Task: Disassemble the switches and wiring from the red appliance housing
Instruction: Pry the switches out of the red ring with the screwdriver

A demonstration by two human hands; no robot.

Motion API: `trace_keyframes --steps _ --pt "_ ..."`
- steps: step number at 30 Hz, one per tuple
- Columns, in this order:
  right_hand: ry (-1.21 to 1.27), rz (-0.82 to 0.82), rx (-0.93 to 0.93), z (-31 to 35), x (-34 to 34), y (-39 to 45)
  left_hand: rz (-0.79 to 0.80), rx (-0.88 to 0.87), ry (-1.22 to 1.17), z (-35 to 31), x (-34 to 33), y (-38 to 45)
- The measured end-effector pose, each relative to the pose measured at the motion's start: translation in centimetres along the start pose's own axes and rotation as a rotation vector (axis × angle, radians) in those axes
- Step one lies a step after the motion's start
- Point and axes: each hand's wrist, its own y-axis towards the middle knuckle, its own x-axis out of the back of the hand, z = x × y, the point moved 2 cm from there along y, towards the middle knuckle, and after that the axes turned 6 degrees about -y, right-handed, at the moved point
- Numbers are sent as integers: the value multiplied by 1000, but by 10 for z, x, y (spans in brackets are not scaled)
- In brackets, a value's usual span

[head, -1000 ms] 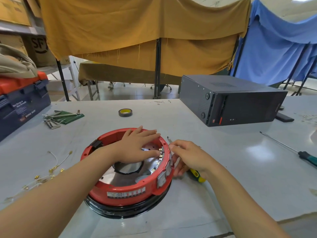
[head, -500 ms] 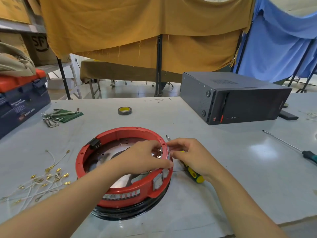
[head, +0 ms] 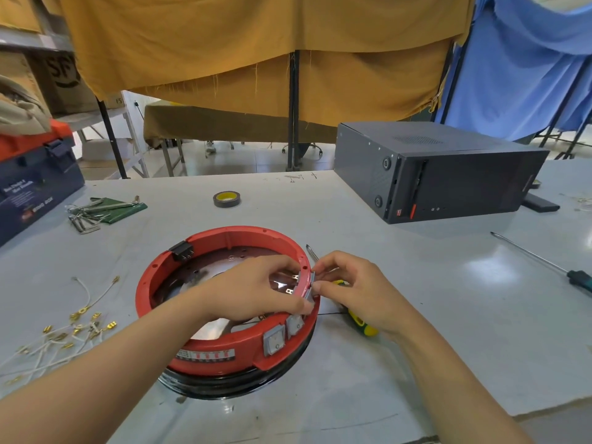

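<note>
The red housing [head: 224, 318] sits on the grey table [head: 448, 315] at lower centre of the frame. My left hand [head: 256, 288] reaches inside the ring and my right hand [head: 349, 290] comes at it from outside; the two nearly meet at the right rim, both pinching the grey switch [head: 310, 283] there, which looks partly worked out of its slot. Two more switches [head: 280, 336] are seated in the front wall, so I judge the job roughly midway: they and the black connector block [head: 182, 249] on the far-left rim are left. The loose white wires [head: 64, 331] at lower left suggest the wiring is mostly out. A yellow-green screwdriver [head: 362, 325] lies under my right wrist, another screwdriver [head: 544, 267] at right. Farther back: tape roll [head: 226, 199], hex keys [head: 96, 211], black computer case [head: 442, 171], toolbox [head: 35, 177], then mustard and blue curtains [head: 256, 43].
</note>
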Motion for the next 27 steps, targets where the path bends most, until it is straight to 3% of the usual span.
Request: trace_keyframes --steps 18,22,27 --pt "-190 28 67 1 0 2 27 20 -33 7 -2 3" --pt "-495 85 2 -1 13 5 63 44 -78 8 0 2" --pt "-947 39 -130 -5 2 3 60 29 -65 8 0 2"
